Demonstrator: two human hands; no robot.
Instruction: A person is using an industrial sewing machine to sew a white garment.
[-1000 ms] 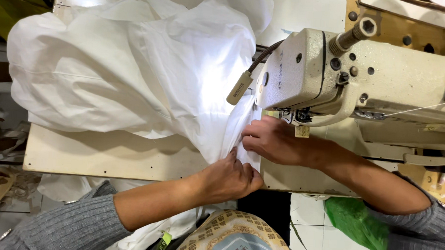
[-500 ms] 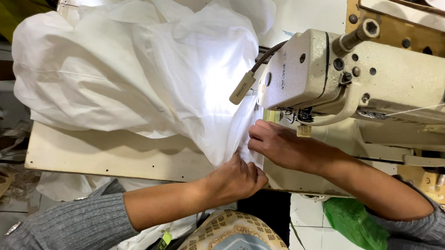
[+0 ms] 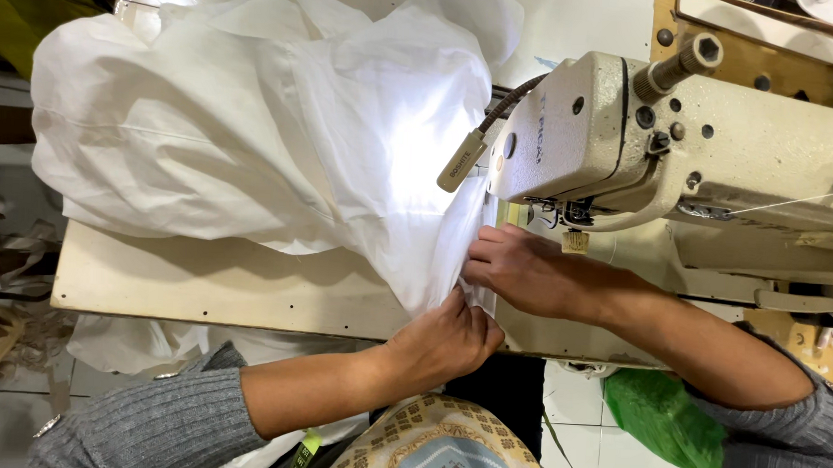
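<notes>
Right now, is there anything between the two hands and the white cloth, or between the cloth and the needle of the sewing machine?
Nothing visible is in the way. The left hand and the right hand both rest directly on the white cloth. Its edge already runs under the head of the sewing machine; the needle itself is hidden there.

surface: beige sewing table [image 3: 212,287] | on it: white fabric [image 3: 254,136], sewing machine [image 3: 715,152]

1. A sewing workshop: a cream industrial sewing machine [image 3: 678,142] stands at the right on a pale counter [image 3: 221,283].
2. Its small gooseneck lamp [image 3: 462,159] lights a big heap of white fabric [image 3: 254,136].
3. Fabric scraps lie on the tiled floor [image 3: 4,413] at the left.
</notes>
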